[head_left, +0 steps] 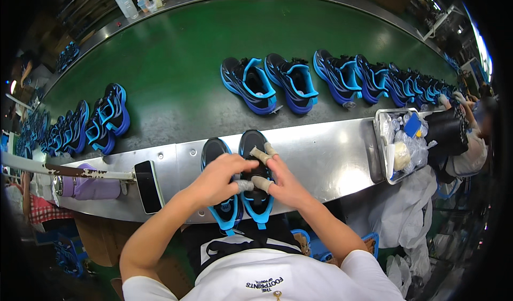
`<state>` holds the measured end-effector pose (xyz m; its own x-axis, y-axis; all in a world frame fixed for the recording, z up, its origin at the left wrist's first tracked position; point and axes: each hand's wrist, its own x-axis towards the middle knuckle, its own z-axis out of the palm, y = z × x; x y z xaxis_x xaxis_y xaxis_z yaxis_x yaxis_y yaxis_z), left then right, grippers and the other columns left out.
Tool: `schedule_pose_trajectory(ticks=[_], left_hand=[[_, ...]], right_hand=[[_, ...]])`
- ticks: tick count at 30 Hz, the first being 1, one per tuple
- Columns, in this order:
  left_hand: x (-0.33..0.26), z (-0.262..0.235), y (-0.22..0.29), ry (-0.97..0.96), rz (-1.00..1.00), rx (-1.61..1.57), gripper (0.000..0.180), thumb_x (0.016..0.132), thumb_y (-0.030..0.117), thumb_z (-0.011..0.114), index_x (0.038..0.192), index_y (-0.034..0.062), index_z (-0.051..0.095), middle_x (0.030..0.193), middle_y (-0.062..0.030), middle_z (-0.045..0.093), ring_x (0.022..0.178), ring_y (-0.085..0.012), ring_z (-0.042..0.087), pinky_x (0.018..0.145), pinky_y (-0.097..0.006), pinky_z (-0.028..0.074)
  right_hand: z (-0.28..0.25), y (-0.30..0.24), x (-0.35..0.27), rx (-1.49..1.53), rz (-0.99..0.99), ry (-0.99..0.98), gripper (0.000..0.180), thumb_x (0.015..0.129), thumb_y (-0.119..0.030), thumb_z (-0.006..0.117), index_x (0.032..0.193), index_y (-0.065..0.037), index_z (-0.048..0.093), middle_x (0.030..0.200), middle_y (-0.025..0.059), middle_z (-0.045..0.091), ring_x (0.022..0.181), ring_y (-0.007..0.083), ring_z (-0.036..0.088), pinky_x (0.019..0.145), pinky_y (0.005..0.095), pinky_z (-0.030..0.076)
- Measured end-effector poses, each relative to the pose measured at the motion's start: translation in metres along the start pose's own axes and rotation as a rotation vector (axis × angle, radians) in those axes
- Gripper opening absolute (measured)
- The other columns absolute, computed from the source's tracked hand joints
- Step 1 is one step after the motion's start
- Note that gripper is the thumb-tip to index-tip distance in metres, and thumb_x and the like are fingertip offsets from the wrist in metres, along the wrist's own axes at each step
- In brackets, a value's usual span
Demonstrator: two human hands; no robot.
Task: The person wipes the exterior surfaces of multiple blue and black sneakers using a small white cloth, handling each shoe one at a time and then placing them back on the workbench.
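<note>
Your left hand and right hand meet over the tongue of the right-hand shoe, fingers bent and close together; whether they pinch anything there you cannot tell. Beige finger covers, matt and wrinkled, sheathe some right fingertips, and a greyish wrap rings a left finger. The shoe is dark, with a rounded toe and a bright blue collar lining. It lies on the brushed metal edge of the table, toe pointing away from you, just beside its matching left-hand shoe.

Dark printed lettering crosses the chest of your white cloth shirt.

To your left lie a flat, dark-screened phone and a smooth purple bottle; to your right, a metal tray holds crumpled clear plastic. Beyond, on the smooth green surface, similar shoes stand in a left row and a right row, near a white plastic bottle at the far side.
</note>
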<state>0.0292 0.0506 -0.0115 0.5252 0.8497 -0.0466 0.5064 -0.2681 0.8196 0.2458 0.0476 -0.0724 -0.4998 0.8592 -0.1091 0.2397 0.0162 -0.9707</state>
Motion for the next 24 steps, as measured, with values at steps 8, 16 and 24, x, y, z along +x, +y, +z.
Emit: schedule_pose_trajectory(ticks=[8, 16, 24], left_hand=[[-0.087, -0.017, -0.027, 0.306, -0.276, -0.107, 0.035, 0.074, -0.001, 0.065, 0.108, 0.0057, 0.065, 0.088, -0.0062, 0.055, 0.069, -0.0168, 0.050, 0.067, -0.028, 0.045], [-0.084, -0.043, -0.055, 0.244, -0.290, -0.240, 0.037, 0.077, 0.004, 0.068, 0.113, 0.0070, 0.065, 0.090, -0.0030, 0.054, 0.074, -0.0144, 0.048, 0.069, -0.027, 0.043], [-0.082, -0.046, -0.077, 0.252, -0.274, -0.242, 0.041, 0.076, 0.003, 0.067, 0.117, 0.0064, 0.063, 0.091, -0.0029, 0.052, 0.075, -0.0141, 0.047, 0.069, -0.026, 0.042]], right_hand=[[0.038, -0.040, 0.069, -0.148, -0.107, 0.065, 0.051, 0.087, -0.020, 0.069, 0.134, -0.006, 0.053, 0.136, 0.0188, 0.050, 0.128, 0.0327, 0.047, 0.108, 0.0408, 0.035], [0.099, -0.009, 0.178, -0.596, -0.217, -0.207, 0.059, 0.088, -0.036, 0.065, 0.139, -0.013, 0.049, 0.146, 0.0273, 0.035, 0.130, 0.0460, 0.037, 0.109, 0.0491, 0.033], [0.123, 0.012, 0.210, -0.599, -0.086, -0.431, 0.056, 0.090, -0.042, 0.061, 0.139, -0.017, 0.050, 0.149, 0.0286, 0.030, 0.132, 0.0473, 0.034, 0.111, 0.0486, 0.030]])
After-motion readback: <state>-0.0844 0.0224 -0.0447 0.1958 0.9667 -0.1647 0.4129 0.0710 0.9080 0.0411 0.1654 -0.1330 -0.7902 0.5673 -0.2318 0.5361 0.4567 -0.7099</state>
